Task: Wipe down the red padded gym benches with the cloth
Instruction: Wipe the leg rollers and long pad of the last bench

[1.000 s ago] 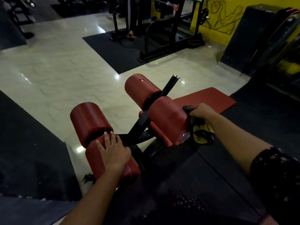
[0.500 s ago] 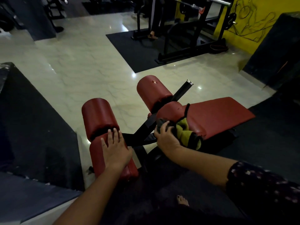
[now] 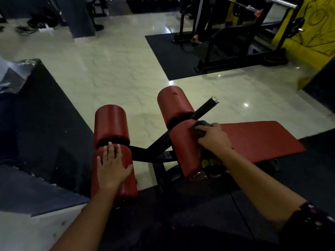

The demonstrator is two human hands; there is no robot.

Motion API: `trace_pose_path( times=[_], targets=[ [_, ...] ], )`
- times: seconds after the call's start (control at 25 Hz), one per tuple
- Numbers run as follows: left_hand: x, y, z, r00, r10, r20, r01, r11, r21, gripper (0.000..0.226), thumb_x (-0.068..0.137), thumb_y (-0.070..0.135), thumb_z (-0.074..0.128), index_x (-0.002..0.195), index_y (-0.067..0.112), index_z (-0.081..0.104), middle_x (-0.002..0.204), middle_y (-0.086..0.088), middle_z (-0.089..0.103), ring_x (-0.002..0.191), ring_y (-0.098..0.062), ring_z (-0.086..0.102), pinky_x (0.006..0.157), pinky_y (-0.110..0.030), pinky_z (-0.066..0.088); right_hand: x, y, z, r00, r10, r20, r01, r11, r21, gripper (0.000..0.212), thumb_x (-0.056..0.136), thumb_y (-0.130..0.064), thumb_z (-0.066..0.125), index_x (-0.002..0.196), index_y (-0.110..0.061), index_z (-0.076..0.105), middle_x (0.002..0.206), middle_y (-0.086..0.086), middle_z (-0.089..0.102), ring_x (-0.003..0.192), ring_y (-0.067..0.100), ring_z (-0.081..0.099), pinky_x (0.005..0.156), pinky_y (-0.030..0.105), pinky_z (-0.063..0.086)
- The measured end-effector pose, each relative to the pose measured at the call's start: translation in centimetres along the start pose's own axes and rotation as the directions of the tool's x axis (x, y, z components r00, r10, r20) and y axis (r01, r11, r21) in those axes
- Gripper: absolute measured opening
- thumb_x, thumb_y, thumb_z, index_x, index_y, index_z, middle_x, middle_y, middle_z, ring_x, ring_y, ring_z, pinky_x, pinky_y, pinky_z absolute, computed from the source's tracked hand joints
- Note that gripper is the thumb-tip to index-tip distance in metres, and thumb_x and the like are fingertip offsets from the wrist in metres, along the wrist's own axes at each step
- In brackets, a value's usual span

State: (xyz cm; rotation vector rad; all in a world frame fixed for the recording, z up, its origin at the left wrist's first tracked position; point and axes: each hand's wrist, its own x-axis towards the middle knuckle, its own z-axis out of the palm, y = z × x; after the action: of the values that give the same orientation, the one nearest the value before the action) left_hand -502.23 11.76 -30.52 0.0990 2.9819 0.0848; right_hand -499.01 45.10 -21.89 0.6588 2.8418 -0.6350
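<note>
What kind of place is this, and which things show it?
Most likely a gym. A red padded bench with roller pads stands in front, a barbell sits on a black rack behind, and black mats lie on the floor.

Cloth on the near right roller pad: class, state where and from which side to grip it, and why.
Probably from above, on the bunched dark part of the cloth, as the right hand does: it lies atop the rounded near right roller pad, while the yellow end hangs below.

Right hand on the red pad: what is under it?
A dark cloth, gripped by the right hand against the red roller pad. The cloth's middle and the pad beneath are covered.
</note>
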Motion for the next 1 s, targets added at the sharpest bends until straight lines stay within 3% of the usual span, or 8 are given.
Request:
trace_pose_path(
  times=[0.2, 0.36, 0.52, 0.6, 0.68, 0.76, 0.88, 1.0],
  targets=[
    [-2.4, 0.9, 0.8, 0.975, -0.222, -0.025, 0.222, 0.975, -0.018, 0.091, 0.093, 0.065, 0.038, 0.156, 0.021, -0.010, 0.163, -0.012, -0.015, 0.150, -0.036, -0.010, 0.116, -0.061, 0.006, 2.8, 5.7, -0.8, 0.974, 0.132, 0.186, -0.201, 0.880, 0.430, 0.056, 0.077, -0.005, 0.063, 0.128, -0.028, 0.064, 0.097, 0.009, 0.070, 0.076, 0.026, 0.068, 0.070, 0.033, 0.057],
    [-2.0, 1.4, 0.6, 0.962, -0.274, 0.000, 0.273, 0.961, -0.045, 0.093, 0.091, 0.065, 0.042, 0.156, 0.023, -0.011, 0.164, -0.011, -0.012, 0.150, -0.039, -0.003, 0.114, -0.063, 0.019, 3.7, 2.2, -0.4, 0.949, -0.316, -0.009, 0.312, 0.940, -0.137, 0.057, 0.082, -0.022, 0.059, 0.136, -0.042, 0.052, 0.133, 0.001, 0.048, 0.109, 0.032, 0.055, 0.087, 0.040, 0.052],
    [-1.8, 1.5, 0.7, 0.958, -0.287, 0.002, 0.287, 0.957, -0.029, 0.093, 0.091, 0.064, 0.043, 0.156, 0.025, -0.011, 0.164, -0.009, -0.012, 0.150, -0.039, -0.001, 0.113, -0.062, 0.022, 2.5, -4.6, 1.8, 0.761, -0.645, 0.071, 0.476, 0.480, -0.736, 0.035, 0.095, -0.019, 0.048, 0.128, -0.019, 0.060, 0.132, 0.011, 0.046, 0.104, 0.042, 0.054, 0.080, 0.046, 0.051],
    [-1.8, 1.5, 0.7, 0.954, -0.299, 0.009, 0.299, 0.954, -0.018, 0.092, 0.092, 0.064, 0.044, 0.156, 0.025, -0.010, 0.164, -0.008, -0.011, 0.150, -0.038, 0.000, 0.114, -0.060, 0.024, 2.6, -7.4, 3.4, 0.658, -0.676, 0.332, 0.558, 0.141, -0.818, 0.038, 0.100, -0.023, 0.044, 0.134, -0.012, 0.055, 0.138, 0.016, 0.044, 0.114, 0.048, 0.049, 0.087, 0.051, 0.046],
    [-2.0, 1.6, 0.6, 0.953, -0.304, 0.003, 0.304, 0.952, -0.026, 0.091, 0.092, 0.063, 0.044, 0.157, 0.025, -0.008, 0.165, -0.008, -0.009, 0.150, -0.037, 0.000, 0.115, -0.059, 0.023, 2.7, -9.4, 4.4, 0.595, -0.613, 0.520, 0.626, -0.052, -0.778, 0.041, 0.101, -0.031, 0.043, 0.137, -0.014, 0.053, 0.138, 0.012, 0.047, 0.121, 0.046, 0.046, 0.092, 0.051, 0.043],
    [-2.2, 1.5, 0.7, 0.952, -0.306, -0.007, 0.306, 0.951, -0.035, 0.090, 0.093, 0.063, 0.044, 0.157, 0.025, -0.007, 0.165, -0.008, -0.008, 0.150, -0.035, 0.000, 0.116, -0.058, 0.021, 3.4, -10.3, 4.6, 0.627, -0.597, 0.501, 0.647, 0.041, -0.761, 0.040, 0.100, -0.032, 0.046, 0.136, -0.017, 0.052, 0.138, 0.009, 0.048, 0.124, 0.042, 0.045, 0.095, 0.051, 0.042],
    [-2.4, 1.2, 1.0, 0.952, -0.306, -0.013, 0.305, 0.951, -0.040, 0.088, 0.093, 0.064, 0.042, 0.157, 0.026, -0.006, 0.165, -0.007, -0.006, 0.151, -0.033, 0.002, 0.117, -0.057, 0.019, 5.9, -8.7, 2.0, 0.723, -0.642, 0.256, 0.635, 0.470, -0.613, 0.039, 0.094, -0.027, 0.053, 0.132, -0.020, 0.055, 0.133, 0.005, 0.047, 0.116, 0.039, 0.047, 0.086, 0.048, 0.049],
    [-2.6, 1.8, 0.9, 0.937, -0.348, -0.008, 0.347, 0.936, -0.054, 0.086, 0.094, 0.064, 0.040, 0.158, 0.025, -0.002, 0.166, -0.007, -0.003, 0.151, -0.032, 0.002, 0.119, -0.057, 0.012, 8.2, -2.5, -0.9, 0.730, -0.665, 0.159, 0.673, 0.657, -0.339, 0.041, 0.089, -0.030, 0.057, 0.129, -0.036, 0.057, 0.131, -0.001, 0.043, 0.111, 0.035, 0.047, 0.081, 0.044, 0.051]
  ],
)
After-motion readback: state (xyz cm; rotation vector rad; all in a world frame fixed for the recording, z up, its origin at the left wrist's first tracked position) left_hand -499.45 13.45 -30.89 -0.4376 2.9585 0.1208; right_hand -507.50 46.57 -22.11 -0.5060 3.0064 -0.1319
